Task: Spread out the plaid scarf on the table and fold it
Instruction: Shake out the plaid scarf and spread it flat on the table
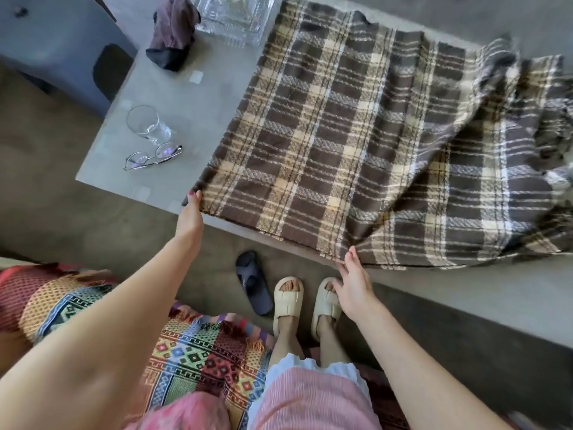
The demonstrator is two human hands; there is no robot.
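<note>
Step in hand: spreading, fold not yet begun. Plaid scarf [350, 141], 1 pc, lies on table [192, 97]; flat beyond the left fingers, bunched and rumpled to the right of the right fingers. Left hand [191, 209] pinches the near-left corner at the table edge; right hand [353, 280] pinches the near hem further along. Next move, by my reckoning: tug the right part flat, then bring one end over. Beyond left fingers: drinking glass [145, 124] x1, eyeglasses [152, 156] x1 pr, dark cloth [173, 32] x1, clear tray [235, 17] x1. Floor: loose dark slipper [252, 282] x1.
</note>
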